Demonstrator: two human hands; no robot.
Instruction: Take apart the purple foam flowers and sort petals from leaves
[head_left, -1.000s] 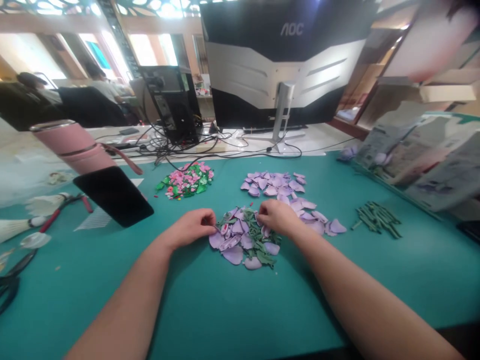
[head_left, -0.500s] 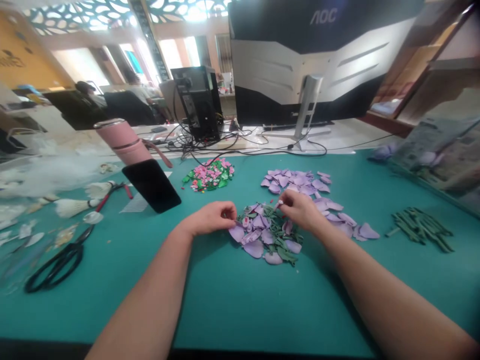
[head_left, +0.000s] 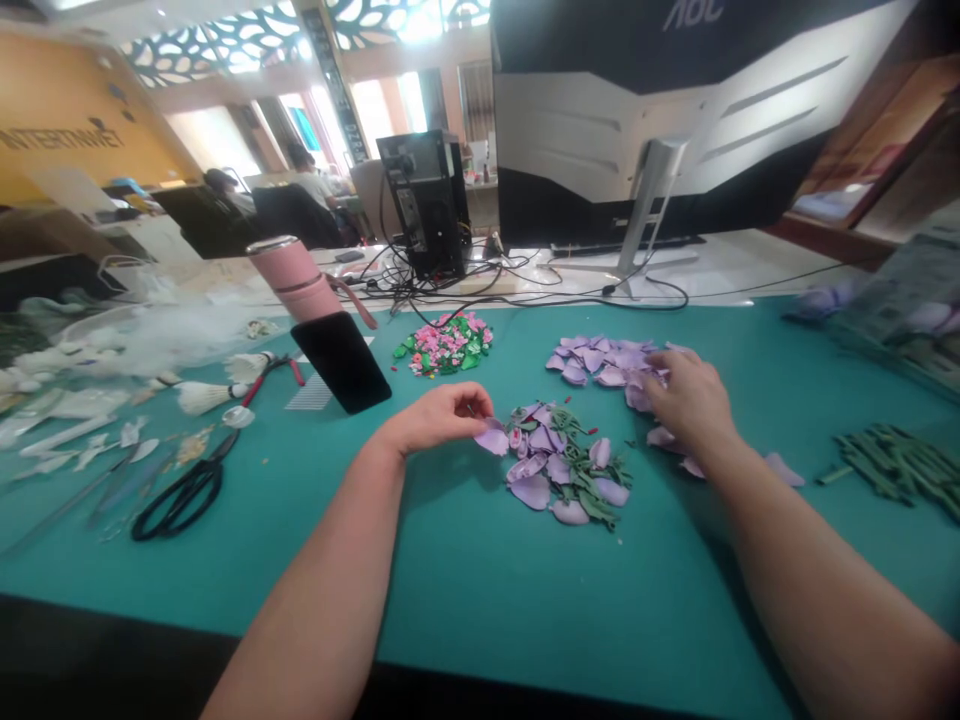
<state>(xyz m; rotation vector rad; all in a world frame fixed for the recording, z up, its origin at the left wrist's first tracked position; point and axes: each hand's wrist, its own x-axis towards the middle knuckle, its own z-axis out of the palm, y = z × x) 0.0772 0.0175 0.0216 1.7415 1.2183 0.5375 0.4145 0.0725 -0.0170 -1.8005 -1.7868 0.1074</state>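
Observation:
A mixed heap of lilac petals and green stem-like pieces point(head_left: 559, 468) lies in the middle of the green mat. At its left edge, my left hand point(head_left: 442, 418) is closed in a pinch on a lilac petal point(head_left: 493, 439). My right hand point(head_left: 694, 402) is over the pile of lilac petals point(head_left: 600, 360) behind and to the right of the heap. Its fingers are bent together at the petals, and what lies between the fingertips is too hidden to name.
Green stem pieces point(head_left: 896, 465) lie at the right. Pink and green bits point(head_left: 450, 345) are piled at the back. Left stand a phone point(head_left: 341, 362) and pink bottle point(head_left: 296, 280), with black scissors point(head_left: 180, 495) and shuttlecocks point(head_left: 206, 396). A monitor point(head_left: 570, 140) rises behind.
My right hand has moved from the mixed heap to the right, over the lilac pile. My left hand has drawn its petal slightly away from the heap. The view has shifted left.

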